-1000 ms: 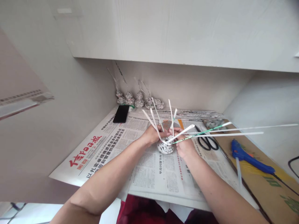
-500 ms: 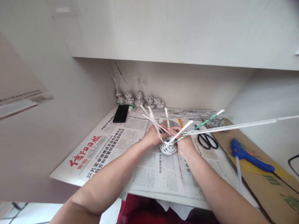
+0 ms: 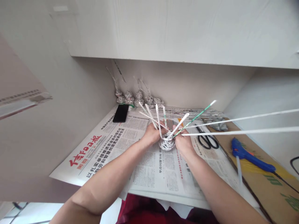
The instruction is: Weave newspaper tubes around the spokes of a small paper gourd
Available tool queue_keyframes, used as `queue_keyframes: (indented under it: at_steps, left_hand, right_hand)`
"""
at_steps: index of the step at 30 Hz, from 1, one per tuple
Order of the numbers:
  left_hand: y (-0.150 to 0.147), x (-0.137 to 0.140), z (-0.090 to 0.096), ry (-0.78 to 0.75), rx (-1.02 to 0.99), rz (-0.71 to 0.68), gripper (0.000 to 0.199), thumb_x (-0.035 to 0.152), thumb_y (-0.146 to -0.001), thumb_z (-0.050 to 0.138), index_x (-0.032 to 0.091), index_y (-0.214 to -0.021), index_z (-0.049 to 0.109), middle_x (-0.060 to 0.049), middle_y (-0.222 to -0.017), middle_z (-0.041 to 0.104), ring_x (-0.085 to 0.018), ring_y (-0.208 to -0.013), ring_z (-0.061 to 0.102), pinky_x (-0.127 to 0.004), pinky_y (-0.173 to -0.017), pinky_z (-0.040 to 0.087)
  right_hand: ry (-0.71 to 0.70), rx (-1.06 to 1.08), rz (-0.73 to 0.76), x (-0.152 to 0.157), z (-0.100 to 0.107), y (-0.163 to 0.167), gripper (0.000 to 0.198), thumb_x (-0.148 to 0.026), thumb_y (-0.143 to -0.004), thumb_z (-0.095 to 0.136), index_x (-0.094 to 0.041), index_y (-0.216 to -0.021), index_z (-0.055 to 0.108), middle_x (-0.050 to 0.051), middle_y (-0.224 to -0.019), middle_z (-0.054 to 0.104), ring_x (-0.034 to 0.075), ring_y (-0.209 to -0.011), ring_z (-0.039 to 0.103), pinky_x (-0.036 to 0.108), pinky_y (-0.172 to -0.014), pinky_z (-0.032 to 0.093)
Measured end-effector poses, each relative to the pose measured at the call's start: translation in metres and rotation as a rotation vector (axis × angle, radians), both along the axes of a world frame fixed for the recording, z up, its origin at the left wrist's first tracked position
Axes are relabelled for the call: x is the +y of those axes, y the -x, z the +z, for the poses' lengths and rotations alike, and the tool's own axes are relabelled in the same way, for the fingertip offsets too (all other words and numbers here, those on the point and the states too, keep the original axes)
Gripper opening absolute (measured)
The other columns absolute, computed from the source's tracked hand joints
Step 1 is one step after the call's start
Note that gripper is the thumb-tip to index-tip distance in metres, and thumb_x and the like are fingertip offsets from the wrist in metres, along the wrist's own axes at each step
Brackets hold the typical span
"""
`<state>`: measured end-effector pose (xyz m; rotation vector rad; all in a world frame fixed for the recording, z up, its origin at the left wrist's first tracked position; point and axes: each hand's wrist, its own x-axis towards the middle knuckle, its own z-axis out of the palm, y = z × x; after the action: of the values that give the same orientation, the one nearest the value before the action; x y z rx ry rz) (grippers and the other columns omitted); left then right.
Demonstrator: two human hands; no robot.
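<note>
A small round piece woven from rolled newspaper (image 3: 167,145) sits between my hands over the newspaper sheet. Several white paper tubes fan upward from its rim, and one green paper tube (image 3: 197,117) slants up to the right. My left hand (image 3: 153,134) is closed on the left side of the woven piece, its fingertips partly behind the tubes. At the right side, my right hand (image 3: 183,143) pinches around the base of the tubes. Two long white paper tubes (image 3: 245,132) run from there out past the right edge. Exactly which tube the right fingers press is hidden.
Several finished gourd-like woven pieces (image 3: 139,100) line the back wall. A black phone (image 3: 121,113) lies before them. Thin paper rods (image 3: 187,114) lie along the back. Black-handled scissors (image 3: 207,141) and a blue glue gun (image 3: 251,157) on cardboard (image 3: 263,186) are at right.
The two long white tubes, close together before, have spread apart at right. My hands have moved slightly apart, and the woven piece has shifted a little left and up.
</note>
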<state>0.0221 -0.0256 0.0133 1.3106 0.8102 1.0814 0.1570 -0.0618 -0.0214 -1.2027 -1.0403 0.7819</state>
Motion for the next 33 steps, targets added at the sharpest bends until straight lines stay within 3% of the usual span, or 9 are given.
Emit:
queue_keyframes:
  at_steps: [7,12,17,20,25,29,33]
  left_hand:
    - [0.0,-0.001,0.002,0.014,-0.017,-0.002,0.021,0.022,-0.054,0.074,0.015,-0.056,0.054,0.004,-0.054,0.054,-0.009,-0.053,0.047,-0.022,-0.056,0.038]
    - [0.001,0.006,-0.007,-0.02,0.022,0.03,0.023,0.026,-0.059,0.072,0.016,-0.06,0.051,0.005,-0.052,0.05,-0.008,-0.049,0.043,-0.021,-0.05,0.034]
    - [0.002,0.01,-0.014,-0.138,0.089,0.075,0.018,0.025,-0.066,0.067,0.016,-0.063,0.052,0.004,-0.055,0.05,-0.009,-0.053,0.044,-0.021,-0.053,0.035]
    - [0.001,0.009,-0.015,-0.237,0.155,0.106,0.017,0.026,-0.069,0.065,0.016,-0.063,0.053,0.004,-0.058,0.051,-0.009,-0.057,0.046,-0.021,-0.057,0.036]
    - [0.001,0.009,-0.016,-0.257,0.147,0.11,0.016,0.025,-0.07,0.065,0.016,-0.064,0.054,0.003,-0.06,0.054,-0.01,-0.06,0.049,-0.021,-0.06,0.038]
    - [-0.001,0.009,-0.017,-0.203,0.12,0.085,0.019,0.027,-0.069,0.068,0.015,-0.063,0.055,0.003,-0.059,0.054,-0.01,-0.057,0.049,-0.021,-0.058,0.038]
    - [-0.001,0.007,-0.015,-0.185,0.096,0.06,0.021,0.027,-0.07,0.068,0.015,-0.063,0.053,0.003,-0.06,0.053,-0.009,-0.058,0.049,-0.021,-0.058,0.039]
  right_hand:
    - [0.0,0.033,0.035,0.001,0.0,0.0,0.031,-0.052,-0.079,0.064,-0.023,-0.069,0.058,-0.004,-0.06,0.055,0.014,-0.058,0.048,0.027,-0.057,0.037]
    - [0.049,0.111,0.08,0.002,0.003,-0.004,0.029,-0.05,-0.071,0.072,-0.022,-0.068,0.064,-0.003,-0.06,0.06,0.015,-0.059,0.053,0.028,-0.06,0.041]
    - [0.103,0.16,0.262,-0.003,0.016,-0.004,0.032,-0.041,-0.058,0.084,-0.019,-0.079,0.073,0.001,-0.071,0.07,0.019,-0.07,0.064,0.033,-0.075,0.049]
    - [0.094,0.123,0.288,-0.005,0.024,-0.004,0.035,-0.037,-0.056,0.085,-0.019,-0.083,0.074,0.002,-0.074,0.072,0.021,-0.071,0.066,0.036,-0.076,0.051]
    - [0.014,0.001,0.273,-0.005,0.021,-0.007,0.035,-0.036,-0.055,0.085,-0.019,-0.083,0.072,0.003,-0.077,0.072,0.021,-0.068,0.066,0.035,-0.069,0.052]
    - [0.028,-0.065,0.103,-0.002,0.01,-0.009,0.028,-0.04,-0.065,0.078,-0.019,-0.082,0.072,0.003,-0.074,0.071,0.02,-0.069,0.065,0.032,-0.066,0.049]
    - [0.046,-0.181,0.06,-0.002,0.011,-0.01,0.025,-0.042,-0.07,0.073,-0.019,-0.078,0.072,0.004,-0.072,0.071,0.021,-0.07,0.065,0.031,-0.067,0.049]
